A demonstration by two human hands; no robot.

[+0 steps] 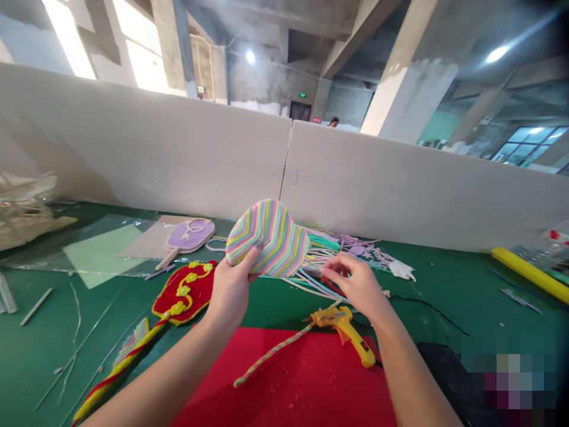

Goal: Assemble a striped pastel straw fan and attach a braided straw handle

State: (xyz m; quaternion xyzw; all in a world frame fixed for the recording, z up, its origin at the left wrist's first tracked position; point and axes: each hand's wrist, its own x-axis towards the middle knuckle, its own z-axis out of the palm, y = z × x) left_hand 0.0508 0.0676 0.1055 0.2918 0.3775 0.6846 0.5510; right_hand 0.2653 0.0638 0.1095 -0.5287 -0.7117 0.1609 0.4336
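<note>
A rounded, lobed fan panel (pixel 267 240) with pastel zigzag stripes is in my left hand (pixel 235 281), its thumb lying across the front. My right hand (pixel 351 279) is to the right of the panel, fingers curled into a pinch above a spread of pastel pipe cleaners (pixel 320 281); what the fingertips hold, if anything, is too small to make out. Below that hand rests a yellow hot glue gun (pixel 344 329). A twisted multicoloured stick (pixel 271 359) lies by its nozzle, across the red mat (pixel 249 403).
On the left lie a red fan with yellow flowers (pixel 186 290) and a purple fan (pixel 189 235). Purple scraps (pixel 367 252) sit behind the right hand. At right are a yellow roll (pixel 528 273), tweezers (pixel 520 301) and a black phone (pixel 453 379). White partitions (pixel 377 184) stand behind.
</note>
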